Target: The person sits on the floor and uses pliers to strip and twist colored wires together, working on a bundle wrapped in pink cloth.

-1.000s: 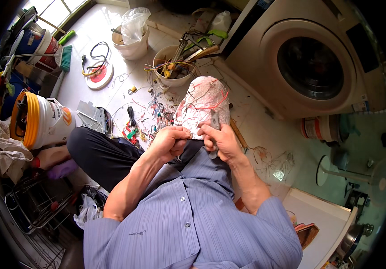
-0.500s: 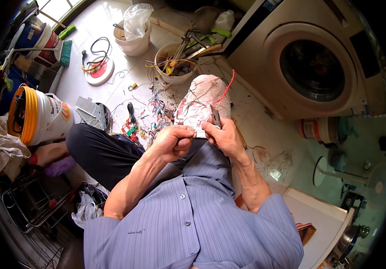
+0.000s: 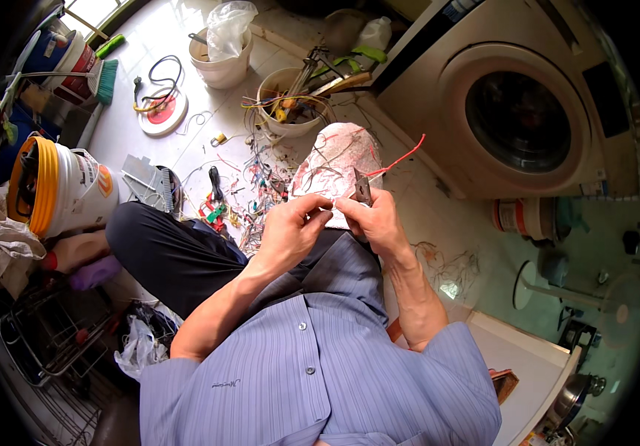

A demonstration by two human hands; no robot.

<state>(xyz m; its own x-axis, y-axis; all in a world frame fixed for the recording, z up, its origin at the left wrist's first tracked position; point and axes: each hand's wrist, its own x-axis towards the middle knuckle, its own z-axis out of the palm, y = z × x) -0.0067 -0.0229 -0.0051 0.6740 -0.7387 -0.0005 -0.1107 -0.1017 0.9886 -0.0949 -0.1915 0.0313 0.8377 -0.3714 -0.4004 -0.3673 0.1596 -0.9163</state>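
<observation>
The right hand (image 3: 381,223) pinches a small dark tool (image 3: 362,187) — it looks like a wire cutter or stripper, though too small to be sure — with thumb and fingers closed around its lower part. A thin red wire (image 3: 401,158) runs from the tool up and to the right, its free end in the air. The left hand (image 3: 290,227) sits just beside the right, its fingertips together near the tool as if pinching the wire's near end; whether it truly grips anything cannot be told.

Both hands hover above the lap, in front of a white plastic bag (image 3: 335,160) of tangled wires that stands on the floor just beyond them.

The wire looks light and springy, likely to bend and flick back — probably best held close to the tool, where it stays steady. Its coating is likely smooth, so a firm pinch would suit it.

Far left stands a white bucket with a yellow rim (image 3: 60,195); wire scraps (image 3: 253,189) litter the floor near it. A washing machine (image 3: 517,111) fills the far right.
</observation>
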